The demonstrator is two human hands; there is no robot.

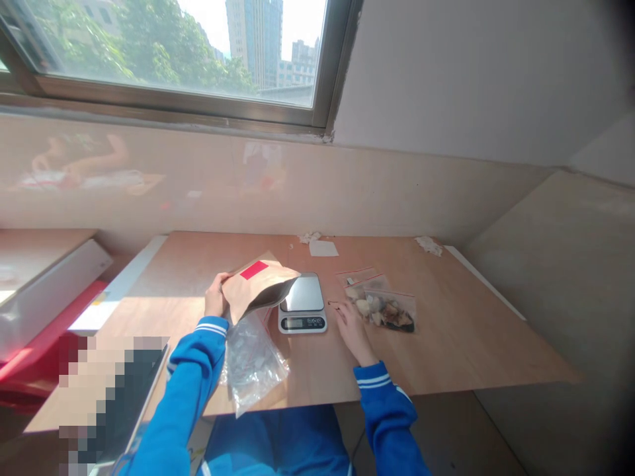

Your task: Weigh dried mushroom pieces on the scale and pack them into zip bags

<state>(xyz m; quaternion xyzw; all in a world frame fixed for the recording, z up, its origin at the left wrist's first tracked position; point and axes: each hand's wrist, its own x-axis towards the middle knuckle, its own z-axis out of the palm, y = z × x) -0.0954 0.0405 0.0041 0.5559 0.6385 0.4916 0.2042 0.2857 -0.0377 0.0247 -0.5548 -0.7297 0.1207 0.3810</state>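
While the L hand (215, 295) grips the paper bag (241, 285) at its L edge, the mouth gapes R & down, at the L side of the scale (303, 295); long axis approx. L–R. Prob. light, soft, easily creased; best held by that edge. R hand (351, 328): fingers bent, can't tell if gripping.

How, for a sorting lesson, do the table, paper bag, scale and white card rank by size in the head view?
1. Table
2. Paper bag and scale look too close to rank
3. White card
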